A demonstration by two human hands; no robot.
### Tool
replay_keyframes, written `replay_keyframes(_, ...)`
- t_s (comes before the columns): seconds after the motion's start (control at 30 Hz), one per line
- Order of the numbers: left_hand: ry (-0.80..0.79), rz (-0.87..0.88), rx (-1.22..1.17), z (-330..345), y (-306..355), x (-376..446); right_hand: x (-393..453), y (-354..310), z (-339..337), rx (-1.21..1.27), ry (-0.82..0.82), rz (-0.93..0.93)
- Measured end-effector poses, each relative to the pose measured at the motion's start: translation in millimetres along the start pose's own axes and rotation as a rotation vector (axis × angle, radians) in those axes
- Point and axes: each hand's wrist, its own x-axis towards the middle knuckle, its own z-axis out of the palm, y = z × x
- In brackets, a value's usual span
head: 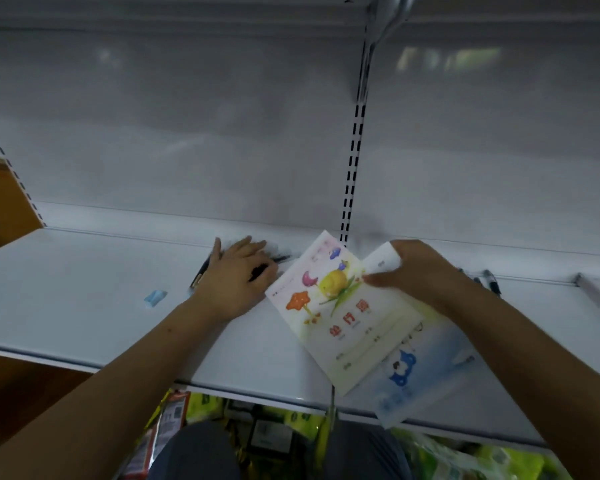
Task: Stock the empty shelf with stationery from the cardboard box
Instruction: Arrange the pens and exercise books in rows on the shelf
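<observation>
While the left hand [238,275] lies flat, fingers straight, on dark pens [201,271] at the back of the white metal shelf [84,299] (probably corralling them against the rear lip), the right hand [420,271] pinches the top of two thin, glossy workbooks [340,317], fanned and skewed across the shelf joint, lower corners overhanging the front edge. Likely squaring them next. More pens [489,280] lie right. Cardboard box not visible.

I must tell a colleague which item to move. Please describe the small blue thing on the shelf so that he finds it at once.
Start at the white shelf and find the left hand resting flat on the black pens. The small blue thing lies alone to the left of that wrist. It is pale blue, unlike the pens and the colourful booklets.
</observation>
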Motion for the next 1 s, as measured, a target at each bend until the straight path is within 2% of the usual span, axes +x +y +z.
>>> replay_keyframes(0.07, 0.062, -0.123, -0.388, -7.8, 28.2, -0.5, -1.5, 1.8, -11.6, 0.130, 0.048, -0.027)
replay_keyframes(0.17, -0.052, -0.382, -1.154, -11.8, 67.9, -3.4, -5.0, 4.9, -18.1, 0.330, 0.116, -0.052)
replay_keyframes(0.23, -0.098, -0.466, -1.456, -6.0, 85.1, -5.3, -5.7, 12.1, -17.8, 0.468, 0.180, 0.005)
replay_keyframes(0.33, -0.064, -0.573, -1.743, 3.6, 106.3, -0.5, -11.8, 25.8, -23.9, 0.642, 0.272, 0.088)
replay_keyframes(0.43, 0.015, -0.623, -1.807, 10.9, 126.7, 10.6, -26.9, 36.3, -51.2, 0.768, 0.327, 0.134)
replay_keyframes(0.5, 0.051, -0.619, -1.804, 12.8, 142.0, 19.7, -35.7, 50.8, -85.0, 0.828, 0.439, 0.133)
replay_keyframes(0.57, 0.049, -0.591, -1.793, 16.1, 157.6, 28.8, -45.6, 68.9, -127.2, 0.920, 0.656, 0.141)
replay_keyframes(0.63, 0.048, -0.580, -1.766, 21.5, 172.1, 38.4, -62.9, 91.8, -160.4, 1.075, 0.934, 0.248)
replay_keyframes(0.7, 0.029, -0.575, -1.779, 26.6, 188.7, 46.3, -87.5, 121.7, -167.4, 1.130, 1.109, 0.400)
replay_keyframes(0.77, 0.007, -0.586, -1.801, 30.7, 204.6, 51.9, -110.1, 146.5, -151.1, 0.992, 1.057, 0.502)
replay_keyframes(0.87, -0.035, -0.589, -1.816, 41.7, 222.8, 54.7, -130.9, 178.1, -122.6, 0.542, 0.887, 0.651)
replay_keyframes(0.9, -0.044, -0.592, -1.826, 45.3, 228.3, 54.8, -136.6, 180.5, -116.8, 0.451, 0.890, 0.672)
replay_keyframes(1.0, -0.060, -0.606, -1.853, 49.8, 239.9, 56.4, -148.5, 177.6, -107.1, 0.449, 1.004, 0.544)
